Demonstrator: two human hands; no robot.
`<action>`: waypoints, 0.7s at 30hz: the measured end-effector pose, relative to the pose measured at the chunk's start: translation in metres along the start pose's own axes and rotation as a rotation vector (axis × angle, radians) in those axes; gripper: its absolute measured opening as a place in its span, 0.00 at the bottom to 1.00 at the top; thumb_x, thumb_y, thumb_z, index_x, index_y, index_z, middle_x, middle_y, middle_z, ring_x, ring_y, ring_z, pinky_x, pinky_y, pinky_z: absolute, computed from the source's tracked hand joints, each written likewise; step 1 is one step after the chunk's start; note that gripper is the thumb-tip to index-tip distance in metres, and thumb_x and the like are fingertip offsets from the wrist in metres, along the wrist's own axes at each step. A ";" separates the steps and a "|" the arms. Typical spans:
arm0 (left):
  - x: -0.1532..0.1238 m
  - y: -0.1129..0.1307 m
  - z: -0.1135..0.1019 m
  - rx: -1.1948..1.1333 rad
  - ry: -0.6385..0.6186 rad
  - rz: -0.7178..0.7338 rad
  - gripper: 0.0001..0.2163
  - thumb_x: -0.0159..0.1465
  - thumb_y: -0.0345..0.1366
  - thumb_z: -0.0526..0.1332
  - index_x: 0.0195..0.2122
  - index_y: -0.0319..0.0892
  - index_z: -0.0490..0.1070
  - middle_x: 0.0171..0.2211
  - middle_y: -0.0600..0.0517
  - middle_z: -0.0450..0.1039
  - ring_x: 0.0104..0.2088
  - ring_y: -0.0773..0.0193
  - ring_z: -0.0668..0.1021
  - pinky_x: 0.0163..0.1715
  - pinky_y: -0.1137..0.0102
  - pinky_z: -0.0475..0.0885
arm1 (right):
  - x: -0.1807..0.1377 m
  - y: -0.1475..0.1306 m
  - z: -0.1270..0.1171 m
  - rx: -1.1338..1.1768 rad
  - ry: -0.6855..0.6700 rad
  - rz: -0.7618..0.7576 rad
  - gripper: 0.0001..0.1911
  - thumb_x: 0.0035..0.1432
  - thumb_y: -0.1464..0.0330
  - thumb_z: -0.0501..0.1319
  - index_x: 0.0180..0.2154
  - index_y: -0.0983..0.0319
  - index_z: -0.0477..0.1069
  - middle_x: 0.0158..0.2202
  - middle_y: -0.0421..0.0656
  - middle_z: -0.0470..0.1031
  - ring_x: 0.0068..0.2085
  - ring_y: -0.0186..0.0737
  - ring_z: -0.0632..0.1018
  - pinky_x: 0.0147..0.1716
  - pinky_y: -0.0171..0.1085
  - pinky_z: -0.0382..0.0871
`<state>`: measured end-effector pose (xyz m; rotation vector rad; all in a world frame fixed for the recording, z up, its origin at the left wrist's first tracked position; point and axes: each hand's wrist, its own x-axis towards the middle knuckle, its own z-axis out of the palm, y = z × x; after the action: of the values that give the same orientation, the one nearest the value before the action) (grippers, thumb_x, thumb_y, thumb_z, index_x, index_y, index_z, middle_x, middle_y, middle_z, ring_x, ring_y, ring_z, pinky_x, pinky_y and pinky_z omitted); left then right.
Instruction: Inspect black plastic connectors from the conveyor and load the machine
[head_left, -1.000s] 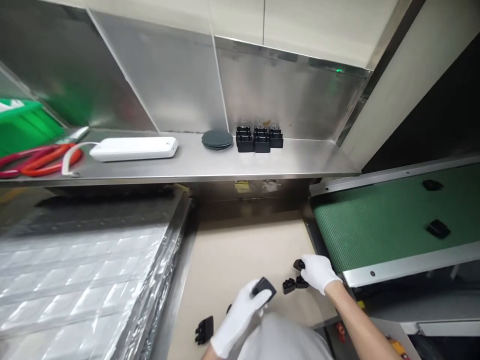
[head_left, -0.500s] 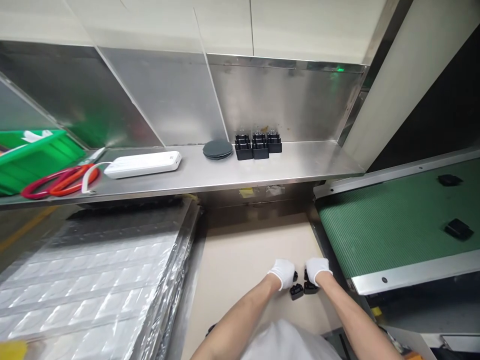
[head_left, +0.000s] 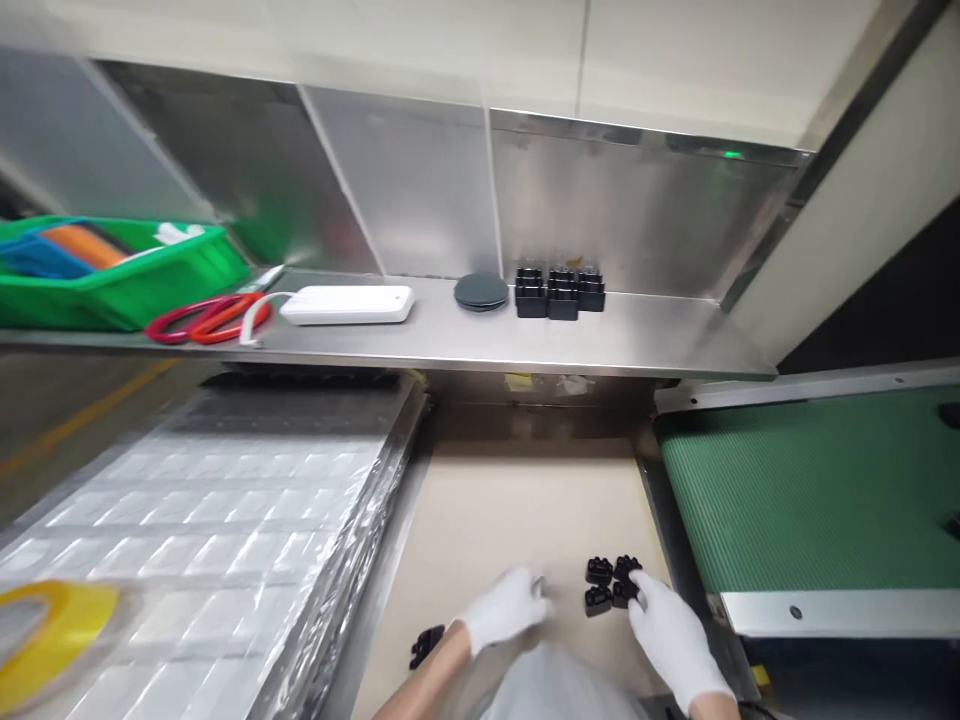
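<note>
Several small black moulded plastic parts point(head_left: 598, 571) sit in a tight group on the beige board point(head_left: 525, 500). My right hand point(head_left: 671, 640), in a white glove, is at the right side of this group. Its fingers reach out to the nearest parts, and thumb and forefinger are apart; whether they touch is hard to tell. My left hand point(head_left: 506, 607), also white-gloved and somewhat blurred, hovers over the board left of the group. Its fingers are loosely bent and apart, with nothing visible in them. Another black part point(head_left: 427, 646) lies by my left wrist, partly covered by it.
A metal shelf point(head_left: 637, 335) across the back holds black parts point(head_left: 562, 295), dark discs point(head_left: 481, 291), a white power bank point(head_left: 347, 304), red-handled scissors point(head_left: 210, 320) and a green bin point(head_left: 127, 300). Plastic-wrapped trays point(head_left: 210, 520) stand left, with yellow tape point(head_left: 82, 630). A green conveyor point(head_left: 817, 490) runs right.
My left hand has moved left, away from the black parts. My right hand has drawn back toward me and right, uncovering the grouped parts. The view has turned left.
</note>
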<state>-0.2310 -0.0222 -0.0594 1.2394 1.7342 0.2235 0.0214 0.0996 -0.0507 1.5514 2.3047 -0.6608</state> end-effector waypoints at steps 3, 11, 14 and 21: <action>-0.072 -0.036 0.018 -0.348 0.075 -0.130 0.16 0.61 0.40 0.61 0.47 0.40 0.78 0.38 0.51 0.81 0.38 0.58 0.81 0.36 0.68 0.69 | -0.015 0.017 0.023 0.086 -0.146 -0.027 0.25 0.68 0.69 0.53 0.62 0.57 0.76 0.53 0.49 0.85 0.54 0.51 0.85 0.52 0.41 0.75; -0.154 -0.016 -0.049 -0.470 0.865 -0.083 0.17 0.68 0.42 0.58 0.52 0.43 0.81 0.44 0.47 0.84 0.45 0.54 0.83 0.50 0.62 0.75 | 0.012 -0.036 0.014 0.147 -0.106 -0.353 0.24 0.65 0.64 0.54 0.56 0.59 0.80 0.49 0.48 0.86 0.51 0.50 0.84 0.54 0.42 0.74; -0.162 -0.011 -0.134 -0.277 1.297 0.111 0.15 0.68 0.40 0.60 0.51 0.44 0.81 0.53 0.45 0.83 0.53 0.52 0.82 0.59 0.58 0.75 | 0.011 -0.078 -0.015 0.169 -0.107 -0.441 0.26 0.65 0.62 0.52 0.56 0.62 0.80 0.47 0.49 0.86 0.49 0.51 0.85 0.54 0.45 0.74; -0.169 -0.037 -0.359 0.358 1.397 -0.083 0.31 0.63 0.35 0.62 0.69 0.39 0.69 0.67 0.40 0.70 0.66 0.44 0.72 0.69 0.52 0.65 | -0.001 -0.095 -0.024 0.216 -0.111 -0.461 0.27 0.63 0.58 0.53 0.56 0.59 0.81 0.46 0.48 0.86 0.45 0.50 0.85 0.51 0.44 0.76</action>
<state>-0.5276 -0.0487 0.2050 1.3267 3.0985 0.9177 -0.0656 0.0814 -0.0091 1.0222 2.5912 -1.1077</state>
